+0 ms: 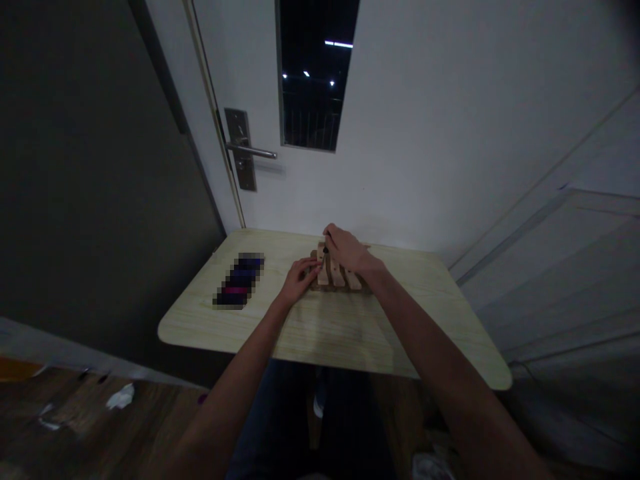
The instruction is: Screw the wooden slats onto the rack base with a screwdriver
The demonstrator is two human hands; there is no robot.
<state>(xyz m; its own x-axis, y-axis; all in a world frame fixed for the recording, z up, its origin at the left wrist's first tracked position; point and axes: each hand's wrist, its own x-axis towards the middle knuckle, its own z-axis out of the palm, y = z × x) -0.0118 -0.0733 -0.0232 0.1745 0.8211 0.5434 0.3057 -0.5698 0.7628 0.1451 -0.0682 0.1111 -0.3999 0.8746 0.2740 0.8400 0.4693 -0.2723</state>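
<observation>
Near the middle of the table lies a brown wooden base [327,288] carrying several light, curved wooden pieces [339,275] side by side, with small dark holes. At its left edge, my left hand [299,277] has its fingers closed against the leftmost wooden piece [323,275]. Above the far end of that piece, my right hand [345,248] is closed around a thin dark tool [325,251], which points down toward the wood. Most of the tool is hidden by the fingers, so its exact kind does not show. My right wrist covers the base's right part.
The pale wood-grain table [300,333] stands against a white door [400,133] with a metal handle [257,153]. A blurred-out dark object [240,281] lies on the table's left side. Below, crumpled white paper [121,397] lies on the floor.
</observation>
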